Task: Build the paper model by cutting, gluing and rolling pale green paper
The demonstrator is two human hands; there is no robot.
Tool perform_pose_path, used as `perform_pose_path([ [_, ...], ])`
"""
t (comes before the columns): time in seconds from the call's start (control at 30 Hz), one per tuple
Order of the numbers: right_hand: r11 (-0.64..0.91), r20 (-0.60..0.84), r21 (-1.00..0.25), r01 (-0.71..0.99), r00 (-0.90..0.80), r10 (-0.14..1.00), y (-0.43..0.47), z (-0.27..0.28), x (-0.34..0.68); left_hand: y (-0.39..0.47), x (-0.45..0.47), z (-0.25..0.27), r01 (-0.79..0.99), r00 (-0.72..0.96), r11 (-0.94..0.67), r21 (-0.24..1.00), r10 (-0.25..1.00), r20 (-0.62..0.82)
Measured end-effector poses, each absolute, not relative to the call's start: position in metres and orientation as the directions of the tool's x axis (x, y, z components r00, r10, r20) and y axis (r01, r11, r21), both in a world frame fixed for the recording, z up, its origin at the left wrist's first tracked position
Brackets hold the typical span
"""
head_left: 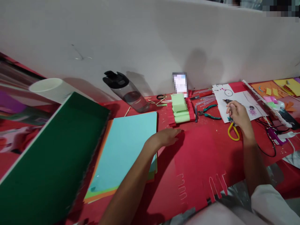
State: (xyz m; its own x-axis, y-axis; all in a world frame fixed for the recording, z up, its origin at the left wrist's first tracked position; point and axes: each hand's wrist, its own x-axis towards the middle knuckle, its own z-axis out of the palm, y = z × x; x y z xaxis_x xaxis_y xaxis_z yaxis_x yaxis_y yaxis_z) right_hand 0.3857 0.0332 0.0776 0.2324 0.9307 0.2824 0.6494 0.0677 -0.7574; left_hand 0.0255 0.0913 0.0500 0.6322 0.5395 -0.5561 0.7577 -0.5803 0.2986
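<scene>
My left hand (167, 137) reaches over the table with its fingers stretched out, the tips at the upper left edge of a red paper sheet (199, 153). Finger-like strips are cut or outlined along the sheet's near end. My right hand (237, 115) is closed on a dark-tipped hand tool (226, 101) above a white sheet with drawings (246, 103). Below that hand shows a yellow looped handle (233, 132); whether it belongs to the same tool I cannot tell. Teal-handled pliers (210, 112) lie between the hands.
Coloured paper with light blue on top (126, 143) lies left, beside a dark green box or board (53, 156). A water bottle (127, 92) leans near the white wall (140, 37). Green folded paper (180, 109) and a lit phone (180, 83) stand behind. Cables (269, 151) lie right.
</scene>
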Motion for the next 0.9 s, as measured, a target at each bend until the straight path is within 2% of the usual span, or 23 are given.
perform_pose_path([
  [0.07,0.163,0.335,-0.858,0.487,0.290,0.897,0.038,0.081,0.371,0.091,0.026,0.052,0.762,0.623,-0.578,0.292,0.530,-0.575],
  [0.2,0.289,0.396,-0.902,0.321,0.349,0.849,0.044,0.087,0.340,0.090,0.025,0.052,0.757,0.637,-0.579,0.302,0.552,-0.538],
  [0.3,0.322,0.405,-0.904,0.280,0.322,0.856,0.045,0.085,0.320,0.083,0.025,0.058,0.767,0.630,-0.582,0.271,0.603,-0.489],
  [0.43,0.304,0.358,-0.910,0.281,0.163,0.919,0.041,0.079,0.308,0.068,0.031,0.079,0.821,0.556,-0.548,0.161,0.702,-0.445],
  [0.5,0.288,0.330,-0.906,0.311,0.089,0.940,0.038,0.077,0.310,0.061,0.036,0.091,0.835,0.536,-0.529,0.149,0.724,-0.434],
  [0.6,0.324,0.368,-0.853,0.409,0.032,0.929,0.031,0.080,0.313,0.057,0.046,0.098,0.785,0.618,-0.571,0.240,0.707,-0.344],
  [0.7,0.363,0.436,-0.811,0.458,0.062,0.898,0.022,0.085,0.311,0.055,0.056,0.089,0.700,0.701,-0.599,0.389,0.680,-0.215],
  [0.8,0.357,0.455,-0.856,0.375,0.217,0.864,0.017,0.083,0.302,0.053,0.066,0.073,0.575,0.774,-0.586,0.571,0.617,-0.146],
  [0.9,0.332,0.407,-0.909,0.251,0.370,0.835,0.021,0.069,0.295,0.051,0.072,0.063,0.493,0.788,-0.498,0.714,0.604,-0.122],
])
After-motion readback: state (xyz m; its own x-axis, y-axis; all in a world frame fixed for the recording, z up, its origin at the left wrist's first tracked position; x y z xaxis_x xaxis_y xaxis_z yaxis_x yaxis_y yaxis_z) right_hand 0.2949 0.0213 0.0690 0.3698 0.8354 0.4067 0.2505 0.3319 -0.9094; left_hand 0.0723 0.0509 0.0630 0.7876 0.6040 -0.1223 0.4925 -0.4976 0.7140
